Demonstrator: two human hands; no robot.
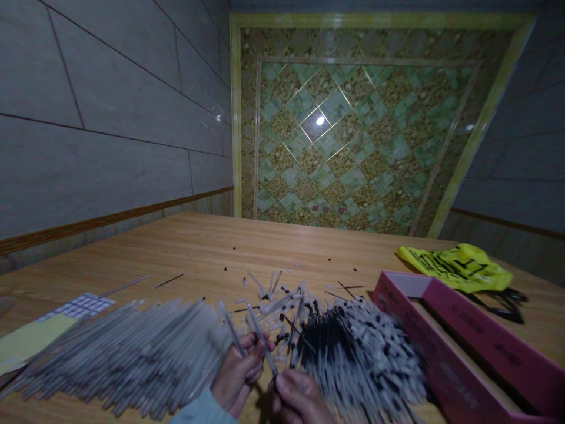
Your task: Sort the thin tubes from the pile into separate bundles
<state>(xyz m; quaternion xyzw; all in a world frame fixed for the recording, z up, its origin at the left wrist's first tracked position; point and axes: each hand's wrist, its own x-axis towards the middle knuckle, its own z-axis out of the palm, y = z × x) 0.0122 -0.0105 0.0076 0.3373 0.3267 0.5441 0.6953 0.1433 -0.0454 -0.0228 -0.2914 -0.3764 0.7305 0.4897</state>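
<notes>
My left hand is closed around a thin translucent plastic tube that points up and away. A second slim tube slants between my hands; the fingers of my right hand pinch its dark lower end, while its middle touches my left fingertips. To the left lies a wide pile of clear tubes. On the right is a heap of thin sticks with black and whitish ends. Small black and clear pieces are scattered just beyond my hands.
An open pink box stands at the right, a yellow plastic bag with black print behind it. A checked sheet and yellow paper lie at the far left. The wooden table reaches toward a tiled wall.
</notes>
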